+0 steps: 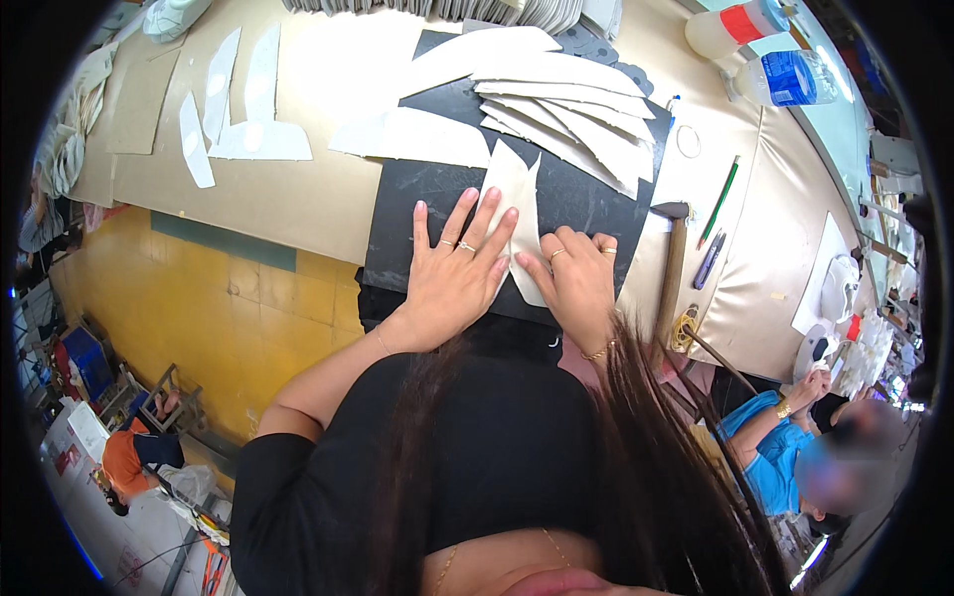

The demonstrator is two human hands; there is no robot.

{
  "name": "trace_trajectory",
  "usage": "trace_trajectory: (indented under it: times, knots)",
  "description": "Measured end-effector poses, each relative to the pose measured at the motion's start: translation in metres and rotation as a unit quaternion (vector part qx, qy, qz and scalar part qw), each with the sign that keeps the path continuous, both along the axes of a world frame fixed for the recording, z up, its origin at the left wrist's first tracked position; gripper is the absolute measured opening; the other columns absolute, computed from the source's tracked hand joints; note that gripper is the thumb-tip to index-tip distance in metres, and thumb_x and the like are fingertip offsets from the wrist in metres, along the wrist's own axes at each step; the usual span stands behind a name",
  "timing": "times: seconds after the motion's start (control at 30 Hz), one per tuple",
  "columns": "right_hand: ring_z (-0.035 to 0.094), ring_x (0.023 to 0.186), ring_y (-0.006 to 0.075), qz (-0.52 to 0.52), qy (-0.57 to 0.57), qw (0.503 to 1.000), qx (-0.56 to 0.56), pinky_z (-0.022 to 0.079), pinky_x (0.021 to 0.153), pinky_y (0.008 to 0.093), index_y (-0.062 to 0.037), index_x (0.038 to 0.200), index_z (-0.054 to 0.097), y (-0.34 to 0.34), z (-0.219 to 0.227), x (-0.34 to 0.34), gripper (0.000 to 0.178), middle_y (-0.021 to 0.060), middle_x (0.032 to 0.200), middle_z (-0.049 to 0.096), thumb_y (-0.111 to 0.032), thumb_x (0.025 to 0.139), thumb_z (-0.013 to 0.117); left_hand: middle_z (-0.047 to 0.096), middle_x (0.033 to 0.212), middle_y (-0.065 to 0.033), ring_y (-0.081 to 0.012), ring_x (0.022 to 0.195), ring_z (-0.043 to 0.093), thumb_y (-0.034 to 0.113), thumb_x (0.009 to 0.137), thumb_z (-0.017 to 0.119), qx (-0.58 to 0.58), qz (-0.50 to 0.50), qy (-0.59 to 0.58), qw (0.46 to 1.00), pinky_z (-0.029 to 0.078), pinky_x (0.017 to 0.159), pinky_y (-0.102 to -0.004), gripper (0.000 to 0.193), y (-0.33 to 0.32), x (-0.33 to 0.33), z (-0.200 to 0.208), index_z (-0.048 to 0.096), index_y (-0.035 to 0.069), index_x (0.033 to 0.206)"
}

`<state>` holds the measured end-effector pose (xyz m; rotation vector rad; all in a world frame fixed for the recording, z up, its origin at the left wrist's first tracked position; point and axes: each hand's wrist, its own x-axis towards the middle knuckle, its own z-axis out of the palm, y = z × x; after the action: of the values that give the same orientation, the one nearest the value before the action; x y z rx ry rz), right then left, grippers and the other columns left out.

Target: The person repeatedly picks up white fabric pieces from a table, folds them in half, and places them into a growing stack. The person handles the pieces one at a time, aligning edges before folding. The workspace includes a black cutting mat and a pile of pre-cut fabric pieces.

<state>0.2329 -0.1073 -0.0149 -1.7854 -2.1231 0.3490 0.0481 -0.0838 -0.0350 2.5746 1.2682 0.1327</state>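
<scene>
A white cut piece [514, 177] of cloth-like material with a pointed top lies folded on a black board [399, 223] in front of me. My left hand [455, 268] rests flat on its left side, fingers spread and fingertips pressing it. On its right edge is my right hand [578, 283], the fingers curled and the thumb against the piece; its lower part is partly covered by the hands. Beyond them, a fanned stack of white curved pieces [571, 104] sits on the board. Another white piece [427, 134] overhangs the board's left edge.
Right of the board lie a hammer [672, 263], a green pencil [719, 202] and a dark pen [708, 261]. Two bottles, one with a red band [737, 28] and one with a blue label [790, 77], stand far right. A person in blue [765, 447] sits at right.
</scene>
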Motion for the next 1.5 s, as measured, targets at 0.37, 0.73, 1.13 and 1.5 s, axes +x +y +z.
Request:
trace_trajectory:
  times: [0.37,0.73,1.13,1.5]
  knots:
    - [0.069,0.070,0.0386,-0.145,-0.006,0.978,-0.152,0.055,0.066,0.0471,0.0004,0.093,0.063,0.078,0.009,-0.009,0.048,0.0188,0.072,0.068,-0.047,0.092,0.057,0.059,0.127,-0.0140,-0.0251,0.128,0.050,0.020,0.082,0.068,0.066,-0.177,-0.154,0.970,0.037,0.108,-0.0432,0.038,0.076,0.000,-0.004,0.061,0.005,0.116]
    - [0.061,0.046,0.0191,-0.190,0.172,0.937,-0.236,0.047,0.049,0.0318,-0.0020,0.080,0.058,0.039,0.007,0.011,0.032,0.0079,0.056,0.061,-0.029,0.096,0.056,0.046,0.148,-0.0047,-0.0184,0.137,0.042,0.021,0.093,0.058,0.065,-0.132,-0.012,0.989,0.029,0.114,-0.0484,0.049,0.058,0.000,0.010,0.048,0.010,0.140]
    - [0.062,0.051,0.0300,-0.215,0.233,0.936,-0.154,0.046,0.052,0.0398,-0.0029,0.081,0.055,0.001,-0.006,0.006,0.030,0.0125,0.057,0.061,-0.027,0.098,0.055,0.042,0.151,-0.0046,-0.0186,0.140,0.038,0.023,0.097,0.052,0.067,-0.147,0.017,0.987,0.024,0.116,-0.0528,0.046,0.061,-0.002,0.006,0.047,0.013,0.141]
    - [0.064,0.054,0.0143,-0.278,0.371,0.882,-0.084,0.049,0.049,0.0286,0.0012,0.114,0.051,0.026,-0.001,-0.007,0.033,0.0100,0.076,0.068,-0.023,0.095,0.063,0.041,0.151,-0.0090,-0.0240,0.142,0.036,0.006,0.085,0.058,0.028,-0.125,-0.090,0.988,0.026,0.116,-0.0509,0.050,0.060,0.011,-0.009,0.053,0.008,0.135]
